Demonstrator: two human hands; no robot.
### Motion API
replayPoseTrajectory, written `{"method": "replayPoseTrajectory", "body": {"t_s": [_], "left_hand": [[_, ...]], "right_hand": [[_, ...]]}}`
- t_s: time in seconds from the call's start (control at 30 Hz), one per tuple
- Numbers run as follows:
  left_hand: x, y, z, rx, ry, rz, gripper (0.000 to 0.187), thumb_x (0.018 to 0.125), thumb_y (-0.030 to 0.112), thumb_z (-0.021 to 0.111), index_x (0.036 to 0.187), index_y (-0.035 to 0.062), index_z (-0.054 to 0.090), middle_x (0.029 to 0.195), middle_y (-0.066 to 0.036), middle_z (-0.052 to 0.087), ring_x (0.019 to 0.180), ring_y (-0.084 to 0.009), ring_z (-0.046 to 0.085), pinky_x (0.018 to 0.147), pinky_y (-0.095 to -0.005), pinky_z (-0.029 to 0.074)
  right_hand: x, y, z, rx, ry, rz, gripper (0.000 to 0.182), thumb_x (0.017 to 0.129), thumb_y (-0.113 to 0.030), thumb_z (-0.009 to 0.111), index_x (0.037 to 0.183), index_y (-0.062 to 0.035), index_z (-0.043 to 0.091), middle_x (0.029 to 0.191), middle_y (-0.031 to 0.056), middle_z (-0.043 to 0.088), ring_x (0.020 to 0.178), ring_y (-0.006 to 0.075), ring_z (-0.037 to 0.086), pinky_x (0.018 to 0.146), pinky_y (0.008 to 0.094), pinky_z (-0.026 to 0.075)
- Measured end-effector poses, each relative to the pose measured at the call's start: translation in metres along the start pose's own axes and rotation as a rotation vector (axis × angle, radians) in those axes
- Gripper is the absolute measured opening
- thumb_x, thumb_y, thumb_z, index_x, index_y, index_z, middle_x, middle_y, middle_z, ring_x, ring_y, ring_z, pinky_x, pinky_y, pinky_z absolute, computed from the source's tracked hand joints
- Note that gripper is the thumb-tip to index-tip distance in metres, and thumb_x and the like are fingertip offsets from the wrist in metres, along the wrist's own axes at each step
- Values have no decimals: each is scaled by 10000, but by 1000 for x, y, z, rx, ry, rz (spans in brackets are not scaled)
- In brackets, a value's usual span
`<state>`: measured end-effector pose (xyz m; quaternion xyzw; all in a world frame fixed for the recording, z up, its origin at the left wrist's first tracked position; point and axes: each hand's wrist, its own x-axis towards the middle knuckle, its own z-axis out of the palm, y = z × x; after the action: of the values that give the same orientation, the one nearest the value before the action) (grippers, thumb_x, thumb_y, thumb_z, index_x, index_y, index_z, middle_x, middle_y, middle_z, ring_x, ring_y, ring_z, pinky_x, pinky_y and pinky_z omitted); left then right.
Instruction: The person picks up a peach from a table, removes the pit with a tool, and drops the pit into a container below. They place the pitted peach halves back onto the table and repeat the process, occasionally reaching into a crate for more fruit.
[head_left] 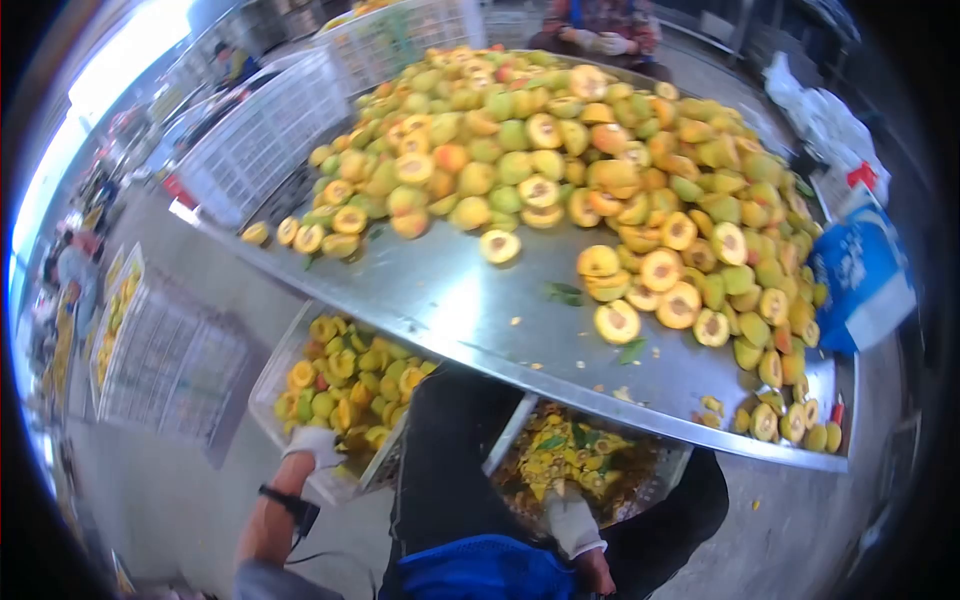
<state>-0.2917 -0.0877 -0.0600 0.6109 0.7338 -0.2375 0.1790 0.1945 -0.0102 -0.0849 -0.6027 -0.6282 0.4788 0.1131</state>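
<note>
My left hand (315, 446), in a white glove, is at the near left corner of a white crate (281, 356) of peach halves (345, 375). Its fingers stretch over the crate's edge, and no fruit shows in them. Between my knees, my right hand (570, 520), also gloved, reaches down over a metal bin (650, 482) of yellow scraps, pits and leaves (565, 452). Its fingers are blurred against the scraps, so I cannot make out their grip. Beyond my knees, a large pile of halved peaches (520, 150) covers much of a steel table (400, 290).
The table's raised metal lip (560, 385) runs just above my legs. A blue and white bag (862, 270) hangs at its right end. White crates (265, 135) stand at the far left, and another crate (170, 360) sits on the floor. A gloved person (600, 35) sits across the table.
</note>
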Motion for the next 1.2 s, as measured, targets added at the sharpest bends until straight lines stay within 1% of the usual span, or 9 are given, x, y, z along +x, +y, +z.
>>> {"method": "replayPoseTrajectory", "body": {"t_s": [0.1, 0.23, 0.37, 0.67, 0.73, 0.77, 0.8, 0.87, 1.2], "left_hand": [[-5, 39, -96, -510, 189, -207, 349, 774, 333, 727, 1008, 74, 709, 1010, -173, 694, 900, -332, 670, 767, -405, 526], [3, 138, -251, -729, 738, 316, 289, 787, 137, 731, 1050, 33, 672, 1023, -164, 677, 938, -331, 663, 809, -406, 522], [58, 248, -318, -552, 579, 533, 415, 833, 257, 701, 1195, 82, 599, 1027, -168, 677, 939, -339, 663, 816, -409, 531], [123, 337, -292, -558, 518, 628, 497, 790, 253, 696, 1217, 66, 525, 1004, -221, 646, 949, -403, 632, 824, -454, 520], [112, 330, -276, -739, 665, 662, 519, 786, 235, 707, 1236, 62, 518, 1051, -233, 614, 960, -408, 621, 834, -453, 517], [99, 326, -270, -833, 772, 672, 529, 783, 221, 713, 1248, 62, 516, 1075, -238, 595, 961, -411, 615, 836, -452, 516], [79, 319, -269, -904, 739, 657, 532, 780, 203, 717, 1254, 62, 520, 1103, -238, 572, 963, -415, 610, 837, -451, 516], [49, 310, -260, -959, 707, 681, 543, 776, 179, 722, 1268, 68, 521, 1139, -233, 540, 964, -420, 603, 836, -452, 518], [-19, 315, -180, -1251, 628, 838, 480, 874, 64, 621, 1333, 64, 482, 1244, -185, 566, 1089, -354, 580, 950, -393, 471]], "right_hand": [[-7, -43, -21, -21, -83, 241, 482, 947, -471, 471, 1128, -52, 629, 1037, 288, 641, 1045, 468, 586, 891, 498, 470], [-10, -55, -27, -1, -130, 236, 531, 949, -505, 440, 1178, -56, 608, 1095, 285, 630, 1089, 474, 562, 912, 503, 458], [-15, -50, -29, 47, -55, 215, 525, 946, -488, 457, 1167, -36, 605, 1058, 286, 639, 1063, 471, 576, 895, 495, 460], [-23, -35, -27, 188, 163, 171, 376, 944, -388, 506, 1002, -53, 666, 760, 127, 680, 743, 308, 651, 685, 450, 486], [-16, 17, -10, 982, 29, 39, 331, 1015, -249, 487, 1294, -73, 521, 961, 39, 618, 796, 129, 570, 630, 258, 477], [-15, 32, -19, 64, 80, -214, 400, 987, -242, 494, 1333, -43, 485, 1145, 101, 618, 1001, 200, 594, 809, 319, 501], [-35, -58, -51, 628, 128, 207, 478, 904, -178, 531, 1347, -8, 469, 1262, 177, 576, 1171, 322, 538, 1000, 417, 422], [-16, -1, -50, 204, 144, -190, 527, 844, -134, 566, 1343, 8, 471, 1330, 219, 526, 1245, 427, 453, 1070, 505, 334], [-5, -107, -58, 725, 137, -182, 481, 884, -229, 553, 1320, -34, 495, 1292, 172, 550, 1176, 367, 503, 997, 452, 398]]}}
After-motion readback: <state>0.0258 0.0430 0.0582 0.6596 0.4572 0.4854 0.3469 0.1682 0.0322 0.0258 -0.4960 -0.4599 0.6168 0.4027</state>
